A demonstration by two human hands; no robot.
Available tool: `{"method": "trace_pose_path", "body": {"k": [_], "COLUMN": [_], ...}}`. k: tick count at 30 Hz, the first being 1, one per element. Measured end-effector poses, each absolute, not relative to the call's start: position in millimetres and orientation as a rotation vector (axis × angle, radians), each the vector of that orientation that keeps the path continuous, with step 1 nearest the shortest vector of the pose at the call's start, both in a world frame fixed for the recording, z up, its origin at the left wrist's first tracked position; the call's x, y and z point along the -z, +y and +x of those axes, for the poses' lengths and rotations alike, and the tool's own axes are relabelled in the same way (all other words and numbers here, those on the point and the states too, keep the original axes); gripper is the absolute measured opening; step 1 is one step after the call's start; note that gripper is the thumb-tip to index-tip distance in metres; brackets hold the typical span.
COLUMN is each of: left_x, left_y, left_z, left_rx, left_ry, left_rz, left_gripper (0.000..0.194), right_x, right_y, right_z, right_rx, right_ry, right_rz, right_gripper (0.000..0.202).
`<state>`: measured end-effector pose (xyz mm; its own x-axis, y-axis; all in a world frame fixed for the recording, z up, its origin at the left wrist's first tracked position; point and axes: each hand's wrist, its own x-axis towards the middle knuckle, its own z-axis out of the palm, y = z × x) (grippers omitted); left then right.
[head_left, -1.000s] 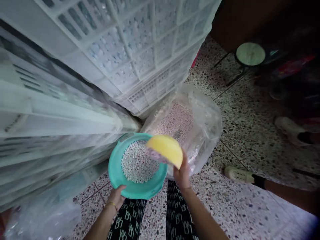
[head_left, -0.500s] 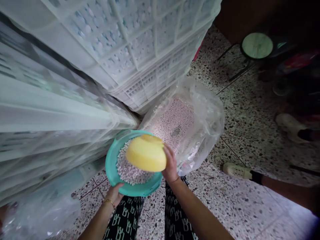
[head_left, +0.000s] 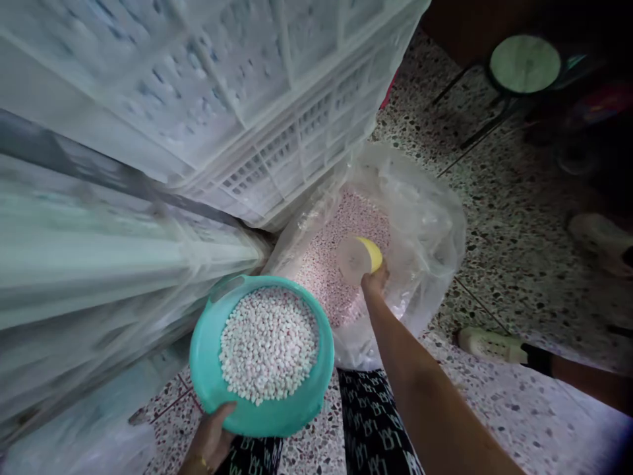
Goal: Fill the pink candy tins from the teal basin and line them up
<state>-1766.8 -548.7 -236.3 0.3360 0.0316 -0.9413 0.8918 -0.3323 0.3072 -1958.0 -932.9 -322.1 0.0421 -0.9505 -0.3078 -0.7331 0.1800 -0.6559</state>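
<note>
My left hand (head_left: 213, 432) grips the near left rim of a teal plastic basin (head_left: 267, 422), thumb over the edge. A heap of small whitish-pink pellets (head_left: 270, 343) covers the basin's floor. To the right, my right hand (head_left: 376, 277) is closed on the rim of a yellow bowl (head_left: 376, 254). The bowl is tilted down inside a clear plastic bag (head_left: 428, 224), at the surface of the small pink pellets (head_left: 326, 254) there. Its fingers are partly hidden by the bowl. What the bowl contains I cannot make out clearly.
Stacked white plastic crates (head_left: 297, 138) stand beyond the bag and along the left (head_left: 99, 251). A round stool (head_left: 525, 64) is at the upper right. Another person's foot in a light clog (head_left: 487, 344) rests on the speckled floor, at the right.
My right hand has moved the yellow bowl from above the basin, where it was tipped over, rightward into the bag. The basin now sits lower and nearer, its pellets fully visible.
</note>
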Motion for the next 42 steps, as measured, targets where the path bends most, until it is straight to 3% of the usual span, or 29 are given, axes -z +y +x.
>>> {"method": "trace_pose_path", "body": {"k": [4,8,14,19,27,31,34,38,42], "left_x": [242.5,244.1,236.7,241.2,233.6,225.3,216.4,200.8,198.7], "left_y": [-547.9,-549.9,-552.9,-547.4,-548.7,-552.5,-556.3,-561.8,-560.5], "left_z": [-1767.6,-1768.6,-1769.3,-1769.5,-1768.7,-1768.6,-1770.2,-1772.0,-1771.3], "left_rx": [1.121,1.103,1.148,1.174,1.178,1.179,1.182,1.201,1.227], "left_ry": [0.897,0.921,0.887,0.823,0.824,0.859,0.799,0.694,0.665], "left_rz": [1.631,1.628,1.65,1.661,1.692,1.638,1.573,1.517,1.502], "left_gripper": [0.062,0.063,0.061,0.056,0.057,0.057,0.055,0.043,0.038], "right_x": [380.5,396.3,366.6,299.1,155.4,152.2,160.1,152.6,138.8], "right_y": [-901.7,-863.6,-867.6,-878.1,-823.6,-768.4,-742.2,-728.1,-729.2], "right_z": [-1906.0,-1869.4,-1910.9,-1972.1,-1978.6,-1950.9,-1931.7,-1915.4,-1910.9], "right_rx": [0.337,0.16,0.136,0.394,0.827,0.967,0.847,0.715,0.67], "right_ry": [1.848,1.663,1.546,1.545,1.506,0.936,0.535,0.377,0.369], "right_rz": [-1.569,-1.318,-0.989,-0.854,-1.821,-2.333,-2.611,-2.767,-2.76], "right_gripper": [0.063,0.069,0.065,0.071,0.068,0.068,0.054,0.036,0.039]}}
